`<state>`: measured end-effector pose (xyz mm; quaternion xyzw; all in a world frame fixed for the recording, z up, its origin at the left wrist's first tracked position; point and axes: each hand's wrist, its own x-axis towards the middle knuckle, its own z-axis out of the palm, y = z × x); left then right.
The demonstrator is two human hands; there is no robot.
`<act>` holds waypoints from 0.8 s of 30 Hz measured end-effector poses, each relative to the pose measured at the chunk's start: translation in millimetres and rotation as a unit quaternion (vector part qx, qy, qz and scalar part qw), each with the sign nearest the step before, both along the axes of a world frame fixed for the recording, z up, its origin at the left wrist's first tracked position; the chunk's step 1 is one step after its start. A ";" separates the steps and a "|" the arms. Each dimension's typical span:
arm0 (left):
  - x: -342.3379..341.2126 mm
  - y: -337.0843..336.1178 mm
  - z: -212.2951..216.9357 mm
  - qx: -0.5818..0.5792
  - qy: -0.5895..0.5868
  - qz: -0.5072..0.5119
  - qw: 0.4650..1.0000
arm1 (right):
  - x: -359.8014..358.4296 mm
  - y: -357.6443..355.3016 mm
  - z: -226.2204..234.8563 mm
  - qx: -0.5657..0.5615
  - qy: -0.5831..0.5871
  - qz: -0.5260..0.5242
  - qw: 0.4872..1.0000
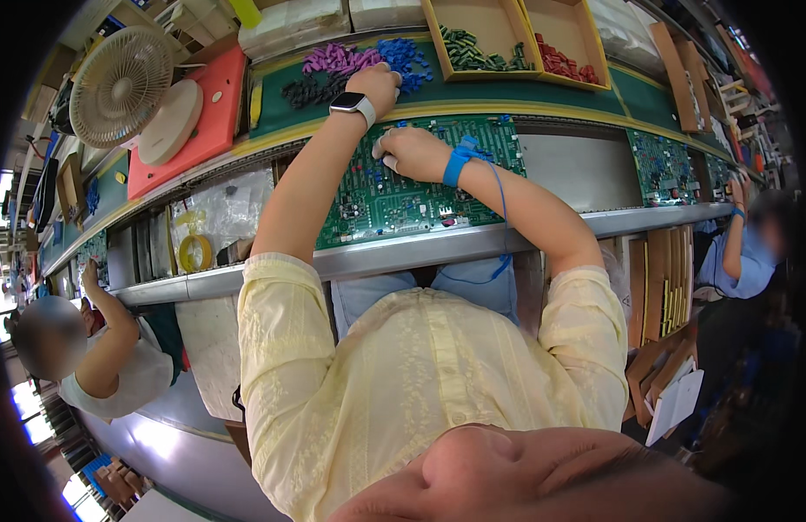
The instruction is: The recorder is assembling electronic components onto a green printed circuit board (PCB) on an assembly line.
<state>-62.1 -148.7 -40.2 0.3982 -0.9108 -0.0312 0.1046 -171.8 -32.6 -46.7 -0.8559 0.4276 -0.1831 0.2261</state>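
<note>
Counter (pixel 286 117), green top w/ yellow edging, spans the view at 12 o'clock, bending off twd 10 & 2. Co-worker in pale top (pixel 129 374) btwn 8 & 9; co-worker in blue (pixel 735 261) at 3. Big green circuit board (pixel 394 207), packed w/ small comps, lies flat just below 12, btwn counter's near edge & grey metal rail (pixel 403 246). Red slab (pixel 216 113) at 10 carries round fan (pixel 122 87). Two-part tray (pixel 499 26) at 1: dk green pcs (pixel 459 48) in its 9 o'clock half, red pcs (pixel 564 65) in the 3 o'clock half.

Hands apart from each other. L hand (pixel 381 87), approx 12, fingers down at purple pile (pixel 338 59) & blue pile (pixel 409 56); can't tell if it's pinching a pc. R hand (pixel 413 154), nearer the body, over board's 12 o'clock part, fingers curled; can't tell if anything's held. Black pile (pixel 316 91) at 11.

Yellow tape roll (pixel 183 255) at 9. Blue strap (pixel 456 165) w/ cord on R wrist; watch (pixel 348 102), pale band, on L. White covers (pixel 390 163) on R fingertips.
</note>
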 end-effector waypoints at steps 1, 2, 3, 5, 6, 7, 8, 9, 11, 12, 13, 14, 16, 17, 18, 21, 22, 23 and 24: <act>0.5 0.8 1.1 0.001 0.001 0.001 1.000 | 0.8 -1.2 -0.8 0.005 0.000 0.000 1.000; 1.5 2.1 2.3 0.000 0.006 -0.001 1.000 | 1.9 -2.1 -1.4 0.009 -0.001 -0.001 1.000; 2.8 3.6 3.5 -0.001 0.012 -0.004 1.000 | 3.4 -1.8 -1.9 0.010 -0.001 0.000 1.000; 5.3 9.5 10.7 0.018 0.041 0.008 0.999 | 4.7 0.1 0.1 -0.003 0.009 0.011 1.000; 7.6 12.8 13.3 0.035 0.070 0.020 0.997 | 4.5 -0.3 -0.8 -0.003 0.009 0.010 1.000; 12.4 15.0 14.0 0.035 0.069 0.020 0.997 | 5.1 -0.5 -2.2 -0.012 0.013 0.011 1.000; 19.0 16.5 14.8 0.054 0.110 0.021 0.992 | 5.2 -0.7 -3.2 -0.021 0.017 0.011 1.000; 25.7 18.9 15.6 0.073 0.150 0.022 0.986 | 4.7 -0.9 -3.7 -0.022 0.016 0.010 1.000; 42.9 30.5 19.5 0.067 0.165 0.017 0.984 | 6.0 -1.7 -4.0 -0.024 0.004 0.015 1.000; 50.8 35.4 20.8 0.095 0.185 0.014 0.978 | 6.1 -1.6 -3.3 -0.024 0.004 0.015 1.000; 59.4 42.2 22.2 0.123 0.204 0.013 0.971 | 7.9 -1.7 -2.5 -0.023 0.007 0.017 1.000; 62.8 50.3 25.1 0.139 0.215 0.018 0.967 | 6.5 -1.6 -2.5 -0.021 0.011 0.015 1.000; 71.6 61.4 24.8 0.161 0.216 0.019 0.963 | 5.2 -2.0 -3.7 -0.025 0.016 0.017 0.999; 75.6 66.4 24.5 0.183 0.217 0.023 0.959 | 4.8 -2.0 -3.5 -0.030 0.021 0.021 0.999; 78.0 71.3 23.9 0.199 0.210 0.017 0.957 | 3.6 -2.0 -2.8 -0.030 0.021 0.019 0.999; 86.7 81.5 19.5 0.206 0.153 -0.016 0.966 | 6.2 -1.0 4.2 0.005 0.025 0.021 0.999; 86.4 84.4 24.2 0.226 0.139 -0.011 0.964 | 6.9 -1.5 4.7 0.012 0.033 0.016 0.999; 86.6 83.9 22.8 0.226 0.139 -0.012 0.964 | 7.3 -1.7 4.9 0.018 0.040 0.011 0.999; 87.0 83.0 19.6 0.227 0.141 -0.023 0.963 | 7.5 -0.9 3.9 0.018 0.040 0.011 0.999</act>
